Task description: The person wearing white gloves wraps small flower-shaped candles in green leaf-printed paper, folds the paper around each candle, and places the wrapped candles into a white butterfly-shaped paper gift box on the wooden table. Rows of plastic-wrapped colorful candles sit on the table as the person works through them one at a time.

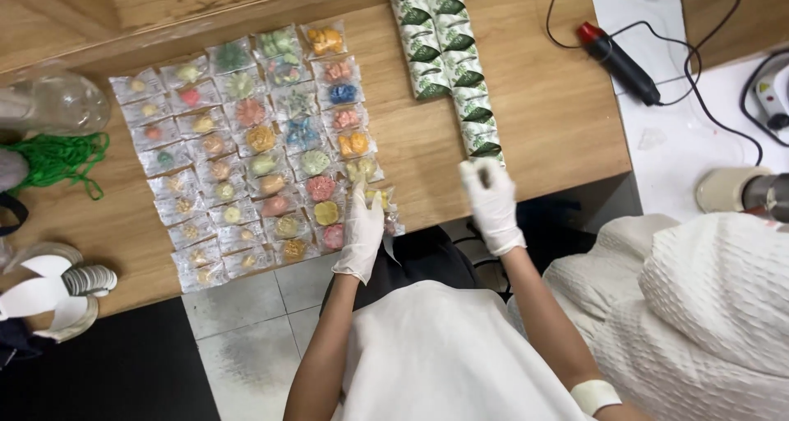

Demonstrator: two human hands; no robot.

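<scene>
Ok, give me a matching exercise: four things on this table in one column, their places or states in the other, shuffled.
1. green-leaf packets
2. clear sweet packets
3. left hand
4. black tool with red tip

a. on white paper, far right
b. two rows at the table's far edge
c. grid across the table's middle
d. gloved, touching the grid's near corner

Pairs: 1-b, 2-c, 3-d, 4-a.

I count two gloved hands point(362, 232) of mine; five columns of small clear sweet packets point(255, 141) on the tabletop point(542, 117), too many and too overlapped for an exact total; two rows of white leaf-printed packets point(448, 51), roughly a dozen; one black-and-red tool point(618, 63); one clear bottle point(57, 100).
</scene>
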